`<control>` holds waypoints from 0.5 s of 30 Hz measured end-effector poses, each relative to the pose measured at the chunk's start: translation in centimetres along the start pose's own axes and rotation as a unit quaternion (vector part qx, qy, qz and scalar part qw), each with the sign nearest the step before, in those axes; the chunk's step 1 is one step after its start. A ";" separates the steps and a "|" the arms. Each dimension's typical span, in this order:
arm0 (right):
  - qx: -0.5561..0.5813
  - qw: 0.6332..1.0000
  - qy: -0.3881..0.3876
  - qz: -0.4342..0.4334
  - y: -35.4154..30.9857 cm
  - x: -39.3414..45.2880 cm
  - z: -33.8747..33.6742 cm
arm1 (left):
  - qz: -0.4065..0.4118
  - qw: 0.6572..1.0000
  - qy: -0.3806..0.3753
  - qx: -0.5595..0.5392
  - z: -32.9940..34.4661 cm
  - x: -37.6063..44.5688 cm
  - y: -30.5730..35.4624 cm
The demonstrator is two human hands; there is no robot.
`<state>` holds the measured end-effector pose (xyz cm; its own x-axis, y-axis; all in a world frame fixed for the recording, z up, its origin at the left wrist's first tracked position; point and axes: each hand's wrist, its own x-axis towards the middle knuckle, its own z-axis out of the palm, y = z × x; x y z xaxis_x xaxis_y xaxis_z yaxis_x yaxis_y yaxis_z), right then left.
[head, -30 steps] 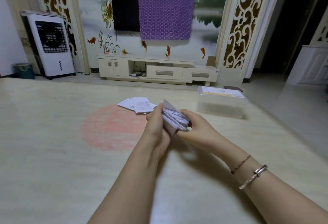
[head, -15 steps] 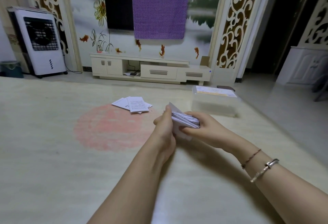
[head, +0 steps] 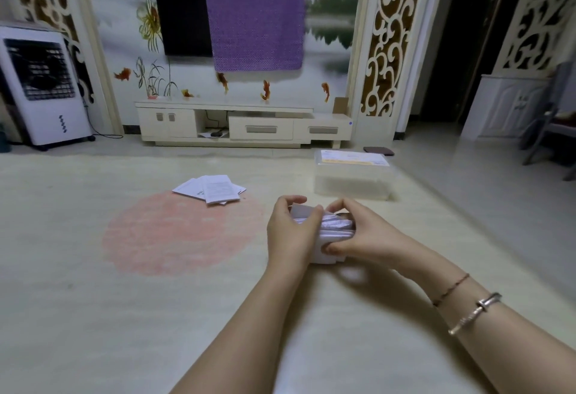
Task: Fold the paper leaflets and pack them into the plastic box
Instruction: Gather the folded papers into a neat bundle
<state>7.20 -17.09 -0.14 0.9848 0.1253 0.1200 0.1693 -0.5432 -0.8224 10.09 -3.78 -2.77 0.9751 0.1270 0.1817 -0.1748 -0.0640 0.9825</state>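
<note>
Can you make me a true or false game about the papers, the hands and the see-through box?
1. Both hands hold a stack of folded leaflets. True: the left hand and the right hand grip it together.
2. The plastic box sits left of the hands. False: it is ahead and to the right.
3. Some loose leaflets lie on the table. True.
4. The loose leaflets are inside the box. False: they lie on the table, apart from it.
5. A bracelet is on the left wrist. False: it is on the right wrist.
</note>
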 end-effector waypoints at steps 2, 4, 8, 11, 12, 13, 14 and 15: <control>0.050 0.998 0.025 0.001 0.5 -0.4 0.2 | -0.008 1.000 0.020 -0.009 0.2 0.1 0.1; 0.089 0.995 0.045 0.001 0.7 -0.6 0.8 | -0.012 0.999 0.039 -0.013 0.2 0.3 0.0; 0.165 0.983 0.076 0.011 0.7 -0.7 3.4 | -0.028 0.999 -0.013 -0.026 1.5 -0.8 0.1; 0.220 0.971 0.087 0.011 0.5 -0.7 3.9 | 0.007 1.000 0.006 -0.003 2.0 -1.3 0.1; 0.249 0.965 0.085 0.016 0.7 -0.7 3.8 | 0.019 1.000 0.023 0.008 1.9 -1.2 0.1; 0.287 0.953 0.089 0.028 1.0 -0.7 3.7 | 0.027 0.999 0.036 0.015 1.8 -1.1 0.0; 0.330 0.938 0.098 0.046 1.1 -0.7 3.6 | 0.032 0.998 0.043 0.018 1.8 -1.1 -0.1; 0.368 0.921 0.112 0.064 1.3 -0.5 3.7 | 0.035 0.998 0.046 0.022 1.8 -1.1 -0.1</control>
<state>6.81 -14.78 -3.30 0.9920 -0.1194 0.0404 0.0615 0.1786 -0.9820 9.29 -5.70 -3.14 0.9436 0.2109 0.2554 -0.2345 -0.1194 0.9648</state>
